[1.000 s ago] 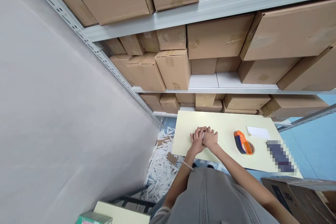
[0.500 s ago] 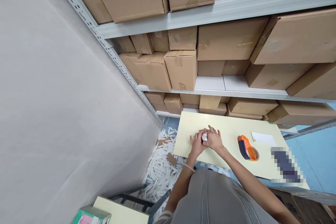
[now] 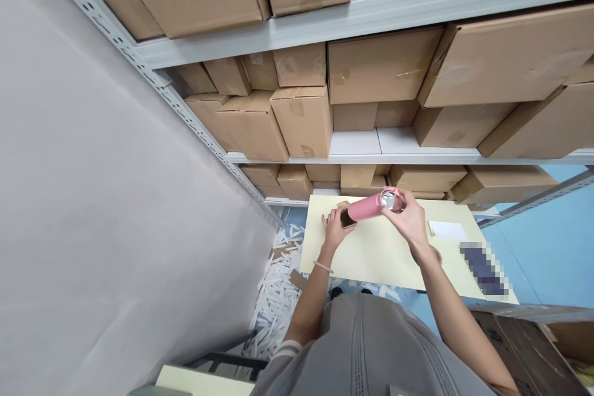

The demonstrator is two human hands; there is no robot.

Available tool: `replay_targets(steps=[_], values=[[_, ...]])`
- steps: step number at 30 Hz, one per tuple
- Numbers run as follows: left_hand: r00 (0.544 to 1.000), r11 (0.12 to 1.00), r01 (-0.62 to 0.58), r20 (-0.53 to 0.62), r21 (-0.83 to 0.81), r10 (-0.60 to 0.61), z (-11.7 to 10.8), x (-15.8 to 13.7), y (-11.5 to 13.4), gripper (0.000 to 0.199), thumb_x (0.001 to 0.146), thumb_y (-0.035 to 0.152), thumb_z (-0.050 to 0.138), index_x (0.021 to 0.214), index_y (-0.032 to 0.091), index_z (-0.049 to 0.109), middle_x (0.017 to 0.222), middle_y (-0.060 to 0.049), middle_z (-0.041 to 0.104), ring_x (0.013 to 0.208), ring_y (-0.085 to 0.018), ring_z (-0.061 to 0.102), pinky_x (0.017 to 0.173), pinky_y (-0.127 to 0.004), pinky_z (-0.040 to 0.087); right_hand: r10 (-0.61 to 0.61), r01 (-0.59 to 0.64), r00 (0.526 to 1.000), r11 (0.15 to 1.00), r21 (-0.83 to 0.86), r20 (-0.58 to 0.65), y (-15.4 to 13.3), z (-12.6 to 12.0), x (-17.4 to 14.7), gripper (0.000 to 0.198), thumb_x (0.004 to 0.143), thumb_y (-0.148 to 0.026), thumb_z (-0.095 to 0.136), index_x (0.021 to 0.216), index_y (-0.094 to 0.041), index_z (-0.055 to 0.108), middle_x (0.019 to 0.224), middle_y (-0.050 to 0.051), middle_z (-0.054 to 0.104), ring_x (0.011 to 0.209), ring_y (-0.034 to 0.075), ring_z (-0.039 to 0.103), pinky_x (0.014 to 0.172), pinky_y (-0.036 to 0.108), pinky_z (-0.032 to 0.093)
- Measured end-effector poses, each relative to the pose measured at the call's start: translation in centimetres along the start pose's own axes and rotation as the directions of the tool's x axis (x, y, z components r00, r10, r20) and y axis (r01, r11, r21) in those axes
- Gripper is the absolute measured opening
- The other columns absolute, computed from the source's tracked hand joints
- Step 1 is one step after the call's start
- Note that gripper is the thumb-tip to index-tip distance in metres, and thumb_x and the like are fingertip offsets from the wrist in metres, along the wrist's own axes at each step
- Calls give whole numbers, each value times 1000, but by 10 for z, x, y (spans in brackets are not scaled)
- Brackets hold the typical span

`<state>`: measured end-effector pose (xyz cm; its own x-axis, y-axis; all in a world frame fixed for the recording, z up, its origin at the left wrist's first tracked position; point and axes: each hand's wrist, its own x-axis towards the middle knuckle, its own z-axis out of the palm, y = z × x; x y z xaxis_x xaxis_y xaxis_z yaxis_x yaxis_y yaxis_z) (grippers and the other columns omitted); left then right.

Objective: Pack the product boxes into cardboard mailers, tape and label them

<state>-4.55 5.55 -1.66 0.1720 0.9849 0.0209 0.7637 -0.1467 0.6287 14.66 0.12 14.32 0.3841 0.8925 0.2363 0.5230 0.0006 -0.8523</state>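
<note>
Clock: centred on the pink cylinder, 12 pointing up the view.
Wall: one, pale grey and smooth (image 3: 116, 198), at 9 o'clock.
Floor litter: many thin white strips (image 3: 271, 300), too many to count, at 8 o'clock.
Left hand: one (image 3: 338, 229), at 8 o'clock, fingers curled around the cylinder's dark end; one pale bracelet (image 3: 323, 267) on the wrist.
Cylinder: one, pink with a shiny silver end (image 3: 366, 207), tilted, held between two hands over one pale yellow rectangular table (image 3: 380, 250).
Shelving: one grey metal rack (image 3: 325, 23) at 12 o'clock, three tiers showing, all bearing brown cardboard boxes (image 3: 304, 124).
Right hand: one (image 3: 412, 218), at 3 o'clock, thumb and fingers gripping the silver end.
Roll: one, brownish (image 3: 437, 253), at 4 o'clock, mostly hidden behind the right forearm.
Card: one, white and rectangular (image 3: 447, 230), at 3 o'clock.
Blurred item: one, dark and oblong (image 3: 485, 269), at 4 o'clock.
</note>
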Motion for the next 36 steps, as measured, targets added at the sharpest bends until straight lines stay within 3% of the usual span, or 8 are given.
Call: replay_targets(steps=[8,14,16,20,25,29,33,36], values=[[990,992,101,89,78,-108,6,-12,-4,96,69,39,80,147,31,27,153,-14,34,146,-36,27,117,-61,5,76,-62,973,995,73,-218,2,-41,3,56,68,-45,71,117,-18,67,100,8,72,89,23,66,77,34,52],[999,999,43,13,-12,-43,-37,-20,35,105,70,51,78,152,28,17,163,-18,8,152,-37,2,116,-62,-5,154,-133,963,985,106,-219,11,-41,3,60,68,-51,72,117,-16,67,101,11,72,93,26,67,81,36,52],[994,990,-108,-3,-94,108,-56,-26,59,107,71,52,77,153,28,13,163,-17,10,152,-35,5,117,-60,-8,138,-123,972,989,87,-191,6,-38,2,60,68,-52,72,116,-17,67,100,11,73,92,26,67,79,36,52],[924,908,-373,18,-189,383,-74,-37,106,104,70,51,79,152,32,18,158,-11,29,148,-34,21,120,-56,-6,72,-70,992,997,27,-106,-14,-28,-3,60,68,-55,72,116,-18,67,95,9,73,87,24,67,78,36,51],[985,885,-170,-45,-433,167,-69,-38,127,85,70,40,81,143,30,38,140,-10,51,131,-34,46,114,-51,30,51,-56,997,993,100,51,-30,-14,-3,61,70,-59,72,117,-20,65,101,9,73,88,25,67,82,39,52],[998,627,-58,-28,-777,57,-78,-33,119,74,71,42,80,133,23,45,128,-11,58,118,-31,57,100,-45,46,90,-189,970,862,470,225,-20,-9,0,69,81,-67,57,133,-22,52,124,13,67,98,25,68,86,41,55],[988,219,140,151,-966,36,-100,-24,118,62,77,56,72,122,18,53,112,-11,64,104,-29,65,94,-47,51,204,-356,926,754,551,319,-3,-5,-10,61,82,-72,52,113,-20,62,112,13,71,93,25,70,86,41,55],[966,-10,248,246,-969,86,-111,-19,122,65,78,68,62,120,18,58,110,-11,66,100,-29,68,98,-50,50,157,-554,775,635,538,612,-4,1,-27,64,85,-75,43,96,-17,67,93,14,74,89,28,71,83,43,55]])
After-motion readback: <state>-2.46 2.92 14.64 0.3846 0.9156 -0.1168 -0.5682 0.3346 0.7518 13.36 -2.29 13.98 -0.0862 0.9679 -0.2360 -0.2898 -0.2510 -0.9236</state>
